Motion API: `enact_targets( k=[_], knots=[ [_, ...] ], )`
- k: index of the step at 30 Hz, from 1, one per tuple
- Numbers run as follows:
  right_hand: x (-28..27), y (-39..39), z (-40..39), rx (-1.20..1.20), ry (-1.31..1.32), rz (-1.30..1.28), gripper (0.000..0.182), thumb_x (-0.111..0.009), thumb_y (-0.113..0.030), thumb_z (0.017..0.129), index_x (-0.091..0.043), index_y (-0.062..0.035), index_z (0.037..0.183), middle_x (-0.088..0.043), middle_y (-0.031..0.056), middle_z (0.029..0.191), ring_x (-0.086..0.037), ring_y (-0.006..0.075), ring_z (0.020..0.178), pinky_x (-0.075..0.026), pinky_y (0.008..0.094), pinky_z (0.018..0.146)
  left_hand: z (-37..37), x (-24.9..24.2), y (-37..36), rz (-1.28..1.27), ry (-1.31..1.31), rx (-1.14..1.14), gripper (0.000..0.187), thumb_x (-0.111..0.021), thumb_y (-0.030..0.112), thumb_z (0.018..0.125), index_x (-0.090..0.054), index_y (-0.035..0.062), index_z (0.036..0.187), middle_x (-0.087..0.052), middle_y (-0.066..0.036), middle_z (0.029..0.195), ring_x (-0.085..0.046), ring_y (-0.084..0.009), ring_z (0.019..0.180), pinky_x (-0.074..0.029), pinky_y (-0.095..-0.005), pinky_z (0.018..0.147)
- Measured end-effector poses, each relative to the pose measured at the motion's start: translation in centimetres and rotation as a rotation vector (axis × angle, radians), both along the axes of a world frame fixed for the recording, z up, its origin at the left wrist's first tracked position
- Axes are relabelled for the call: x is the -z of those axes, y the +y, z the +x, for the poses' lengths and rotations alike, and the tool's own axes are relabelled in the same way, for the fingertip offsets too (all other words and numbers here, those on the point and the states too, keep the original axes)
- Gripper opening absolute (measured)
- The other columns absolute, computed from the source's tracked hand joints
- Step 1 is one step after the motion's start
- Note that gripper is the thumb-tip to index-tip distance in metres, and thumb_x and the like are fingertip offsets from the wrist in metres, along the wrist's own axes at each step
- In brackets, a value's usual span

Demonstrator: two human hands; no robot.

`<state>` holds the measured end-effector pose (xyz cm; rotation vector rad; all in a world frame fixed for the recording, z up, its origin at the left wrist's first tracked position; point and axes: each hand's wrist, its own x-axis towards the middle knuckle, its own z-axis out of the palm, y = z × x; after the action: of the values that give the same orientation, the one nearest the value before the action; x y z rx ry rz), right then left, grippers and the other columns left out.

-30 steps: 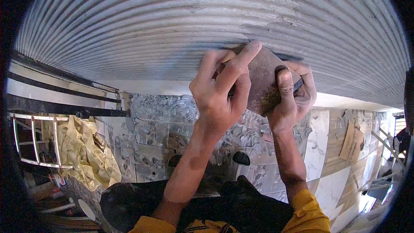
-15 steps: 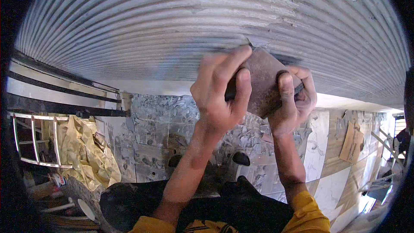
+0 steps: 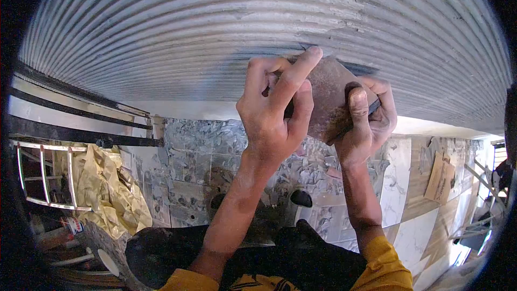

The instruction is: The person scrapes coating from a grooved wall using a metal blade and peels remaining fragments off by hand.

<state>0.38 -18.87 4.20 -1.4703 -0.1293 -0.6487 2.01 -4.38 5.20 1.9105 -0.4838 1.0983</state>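
A worn brown-backed piece of sandpaper (image 3: 327,89) with dark edges is held up against the grey ribbed wall panel (image 3: 258,11). My left hand (image 3: 276,113) grips its left side, the thumb on the near face and the index finger reaching along the top corner. On the right side my right hand (image 3: 369,124) has its thumb pressed on the near face and its fingers curled behind. The side of the sandpaper toward the ribs is hidden. Pale dust coats both hands.
Grey scraps litter the tiled floor (image 3: 188,178) below. Black rails (image 3: 81,129) stand at left, near a white metal frame (image 3: 46,175), crumpled gold sheeting (image 3: 110,194) and a can (image 3: 74,225). A cardboard piece (image 3: 440,180) lies at right.
The fingers of my left hand have shifted, the index finger now stretching higher over the sandpaper's top corner. My right hand keeps nearly the same hold, and the sandpaper has barely moved.
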Motion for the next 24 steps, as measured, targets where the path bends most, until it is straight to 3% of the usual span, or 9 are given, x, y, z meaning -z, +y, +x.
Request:
enact_targets(
  k=[8, 10, 15, 18, 21, 24],
  knots=[
    [0.0, 0.2, -0.4, -0.029, -0.062, -0.004, 0.028, -0.070, -0.027, 0.090, -0.064, 0.0005, 0.095, -0.064, 0.0049, 0.084, -0.056, 0.0130, 0.078, -0.044, 0.0273, 0.074, -0.3, 0.4, 0.3, -0.027, -0.057, 0.064, 0.050, -0.063, -0.003, 0.078, -0.066, 0.0172, 0.124, -0.056, -0.007, 0.085, -0.054, -0.0203, 0.070, -0.046, -0.0305, 0.059],
    [-0.1, 0.4, -0.5, -0.001, -0.079, -0.044, 0.029, -0.068, -0.026, 0.091, -0.058, 0.0013, 0.089, -0.059, 0.0044, 0.082, -0.050, 0.0107, 0.075, -0.040, 0.0247, 0.072, -0.4, 0.5, 0.3, -0.037, -0.082, 0.071, 0.051, -0.064, -0.003, 0.077, -0.066, 0.0170, 0.124, -0.056, -0.007, 0.085, -0.054, -0.0203, 0.069, -0.046, -0.0303, 0.058],
    [-0.1, 0.4, -1.2, -0.007, -0.050, -0.016, 0.029, -0.068, -0.026, 0.090, -0.058, 0.0013, 0.088, -0.058, 0.0040, 0.082, -0.049, 0.0107, 0.074, -0.039, 0.0246, 0.071, -0.8, 0.9, 0.3, -0.065, -0.099, 0.098, 0.051, -0.064, -0.003, 0.077, -0.065, 0.0166, 0.124, -0.057, -0.008, 0.087, -0.054, -0.0196, 0.065, -0.046, -0.0289, 0.055],
    [0.2, -0.1, -1.0, 0.021, -0.055, -0.050, 0.027, -0.068, -0.025, 0.090, -0.059, 0.0012, 0.087, -0.057, 0.0028, 0.080, -0.048, 0.0103, 0.073, -0.039, 0.0242, 0.071, -0.8, 1.1, 0.1, -0.041, -0.127, 0.096, 0.041, -0.065, 0.000, 0.081, -0.065, 0.0121, 0.120, -0.058, -0.009, 0.090, -0.053, -0.0173, 0.064, -0.045, -0.0273, 0.052],
    [0.2, -0.4, -0.8, 0.019, 0.002, -0.028, 0.026, -0.069, -0.024, 0.090, -0.062, 0.0006, 0.091, -0.060, 0.0026, 0.082, -0.052, 0.0103, 0.076, -0.041, 0.0241, 0.072, -1.0, 0.5, -0.7, -0.395, -0.034, 0.081, 0.023, -0.068, 0.006, 0.086, -0.062, 0.0053, 0.108, -0.060, -0.007, 0.089, -0.054, -0.0125, 0.065, -0.043, -0.0248, 0.053],
    [-0.2, -0.3, -0.6, 0.007, 0.063, 0.011, 0.025, -0.070, -0.024, 0.090, -0.065, 0.0004, 0.095, -0.063, 0.0031, 0.085, -0.055, 0.0107, 0.080, -0.044, 0.0246, 0.075, -0.7, -0.2, -0.1, -0.297, 0.120, 0.099, 0.025, -0.069, 0.005, 0.085, -0.063, 0.0057, 0.109, -0.061, -0.005, 0.087, -0.054, -0.0112, 0.064, -0.043, -0.0241, 0.054]
  ],
)
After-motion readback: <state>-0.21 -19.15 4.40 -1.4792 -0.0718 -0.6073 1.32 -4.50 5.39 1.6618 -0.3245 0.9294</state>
